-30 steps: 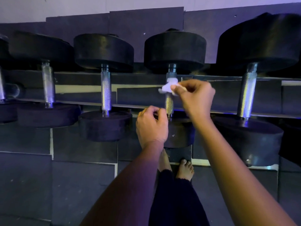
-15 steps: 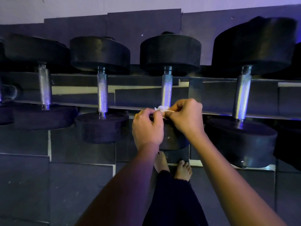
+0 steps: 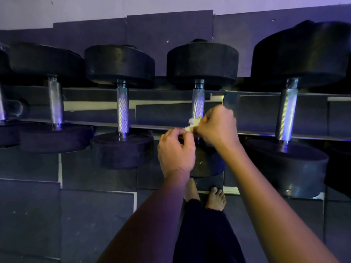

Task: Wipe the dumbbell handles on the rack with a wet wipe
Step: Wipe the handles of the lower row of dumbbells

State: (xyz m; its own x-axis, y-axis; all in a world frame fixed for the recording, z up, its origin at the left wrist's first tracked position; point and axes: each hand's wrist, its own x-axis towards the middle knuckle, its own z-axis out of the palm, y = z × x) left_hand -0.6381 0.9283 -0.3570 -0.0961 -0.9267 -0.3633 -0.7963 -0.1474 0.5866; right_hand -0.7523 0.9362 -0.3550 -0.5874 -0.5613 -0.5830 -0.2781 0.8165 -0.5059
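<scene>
Now both hands meet at centre frame. A second ago the right hand [image 3: 216, 128] alone pressed the wet wipe [image 3: 191, 124] against the upper part of the third dumbbell handle [image 3: 198, 103] while the left hand [image 3: 176, 149] waited lower down, curled. Since then the wipe has come down the shaft and off it: it hangs as a small crumpled white wad just in front of the handle's lower end, pinched at one end by the left thumb and forefinger and at the other by the right hand's curled fingers, which are blurred. That suggests this handle's pass is finished and the wipe is being refolded or stretched to a fresh face before it goes on. Left of centre, the second handle [image 3: 122, 109] and first handle [image 3: 55, 103] stand bare, as does the fourth handle [image 3: 286, 114] at right; whether they have been wiped cannot be told. Each shaft sits between thick black heads, and the rack rail [image 3: 148, 126] crosses in front of the lower ends, so the bottom stretch is awkward to reach around. Bare feet [image 3: 215, 198] stand close under the rack at lower centre.
</scene>
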